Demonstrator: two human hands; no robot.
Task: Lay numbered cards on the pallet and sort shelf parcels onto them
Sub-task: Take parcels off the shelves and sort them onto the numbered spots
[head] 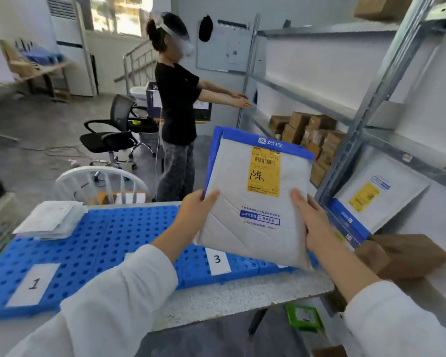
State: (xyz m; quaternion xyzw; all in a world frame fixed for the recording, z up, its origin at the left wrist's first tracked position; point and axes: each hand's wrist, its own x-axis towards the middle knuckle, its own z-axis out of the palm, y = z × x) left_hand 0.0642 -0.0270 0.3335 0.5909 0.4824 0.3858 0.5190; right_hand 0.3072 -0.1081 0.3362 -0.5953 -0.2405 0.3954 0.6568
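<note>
The grey metal shelf rack [371,112] stands right of the blue perforated plastic pallet [113,235]. Its shelf level beside the pallet holds a leaning white mailer with a yellow label [379,202] and a brown cardboard box [402,256], with small brown cartons [312,135] stacked further back.

Over the pallet's right end, the white padded parcel with a blue top band and yellow label [255,202] is held upright with its label toward the camera, probably so it can be read and matched to a number. The left hand [193,215] grips its left edge and the right hand [312,222] its right edge, each with its thumb on the front.

A stack of white sheets [49,219], probably spare cards, lies at the pallet's far left corner. The white paper card marked 1 [34,283] lies at the pallet's near left. The card marked 3 [217,260] lies just under the held parcel, and neither card carries a parcel yet.
</note>
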